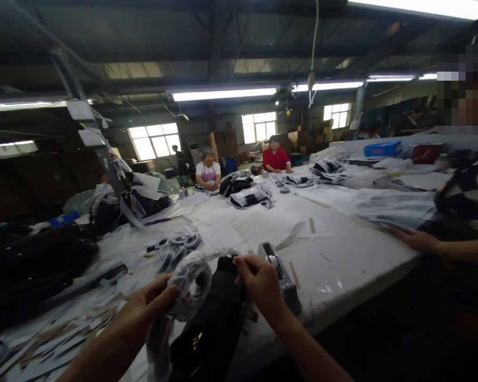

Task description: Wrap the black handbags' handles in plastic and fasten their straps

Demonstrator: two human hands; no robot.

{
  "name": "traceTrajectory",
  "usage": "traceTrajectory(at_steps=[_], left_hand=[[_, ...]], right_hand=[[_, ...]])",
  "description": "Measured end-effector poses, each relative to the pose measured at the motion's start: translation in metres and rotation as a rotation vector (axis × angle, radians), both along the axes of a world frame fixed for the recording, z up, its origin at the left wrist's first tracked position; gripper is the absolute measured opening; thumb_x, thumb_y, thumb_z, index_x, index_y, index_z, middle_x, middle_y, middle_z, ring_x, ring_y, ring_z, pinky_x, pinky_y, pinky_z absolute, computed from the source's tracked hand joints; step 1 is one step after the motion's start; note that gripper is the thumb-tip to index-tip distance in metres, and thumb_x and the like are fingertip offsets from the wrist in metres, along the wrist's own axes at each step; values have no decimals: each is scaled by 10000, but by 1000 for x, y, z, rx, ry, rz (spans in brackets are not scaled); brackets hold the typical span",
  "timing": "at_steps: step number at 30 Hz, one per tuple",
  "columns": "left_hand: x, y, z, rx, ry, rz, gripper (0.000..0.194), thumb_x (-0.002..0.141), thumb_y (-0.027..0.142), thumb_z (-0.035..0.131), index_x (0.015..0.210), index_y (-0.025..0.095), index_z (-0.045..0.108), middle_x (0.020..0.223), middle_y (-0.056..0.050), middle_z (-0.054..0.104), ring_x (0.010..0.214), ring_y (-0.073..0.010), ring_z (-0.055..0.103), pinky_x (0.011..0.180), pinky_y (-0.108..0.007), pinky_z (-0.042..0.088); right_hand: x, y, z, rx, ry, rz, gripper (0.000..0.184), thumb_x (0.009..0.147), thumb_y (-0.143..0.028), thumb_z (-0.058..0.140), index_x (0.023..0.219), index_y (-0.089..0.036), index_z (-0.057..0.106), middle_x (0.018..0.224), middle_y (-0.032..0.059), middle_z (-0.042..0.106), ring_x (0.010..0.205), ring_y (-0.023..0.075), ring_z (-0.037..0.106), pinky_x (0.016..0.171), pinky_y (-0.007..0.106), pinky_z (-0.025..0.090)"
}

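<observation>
One plastic-wrapped ring [193, 289] in left hand [157, 300], one black item [213, 318] between hands, one tape dispenser [289, 292] beside right hand [265, 284], one blue box [382, 149] beyond

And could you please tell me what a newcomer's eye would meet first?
Probably the pale wrapped ring in the left hand, in the foreground, beside a glossy black item with the right hand at its far end. Beyond, a person in red shows across the white table, and a blue box sits toward the right.

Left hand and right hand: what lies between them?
Between the left hand and the right hand, the head view shows the white-wrapped loop and part of the black item.
</observation>
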State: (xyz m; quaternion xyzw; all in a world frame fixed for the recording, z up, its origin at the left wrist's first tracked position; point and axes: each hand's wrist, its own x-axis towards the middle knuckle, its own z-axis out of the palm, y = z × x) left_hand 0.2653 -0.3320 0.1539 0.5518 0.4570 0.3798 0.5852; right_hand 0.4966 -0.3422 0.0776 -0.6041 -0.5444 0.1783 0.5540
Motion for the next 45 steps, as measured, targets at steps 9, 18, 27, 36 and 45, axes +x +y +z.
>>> traceTrajectory(at_steps=[9,18,27,36,45], left_hand=[[-12,28,7,13,-202,270,333,655,256,834,948,166,705,607,23,725,444,-129,649,450,-176,556],[16,33,-3,43,-222,218,471,640,406,851,1040,209,699,816,-4,777,639,-169,727,576,-191,585],[17,30,-10,47,-171,235,602,630,540,810,1101,190,675,925,-49,788,842,-250,737,662,-247,571],[31,26,0,136,-79,174,451,692,507,767,1020,201,719,866,-28,787,786,-224,719,722,-261,546],[26,24,-1,189,-52,229,412,693,519,760,958,203,737,892,-23,786,923,-251,704,817,-280,523]], right_hand=[[49,65,-97,-369,-344,-110,148,910,-168,611,1039,-143,679,1084,98,695,1036,224,643,942,398,491],[38,137,-109,-630,-623,-128,324,927,-314,620,1197,-138,581,1209,107,603,1031,239,624,868,432,538],[33,142,-113,-708,-681,-94,287,932,-315,613,1165,-147,599,1181,96,619,1015,228,630,865,421,539],[41,119,-84,-460,-389,-112,210,952,-308,577,1067,-142,634,1073,75,669,977,216,649,875,419,525],[40,28,-15,-105,218,221,489,851,-512,614,1121,-109,671,810,91,741,726,222,691,617,289,533]])
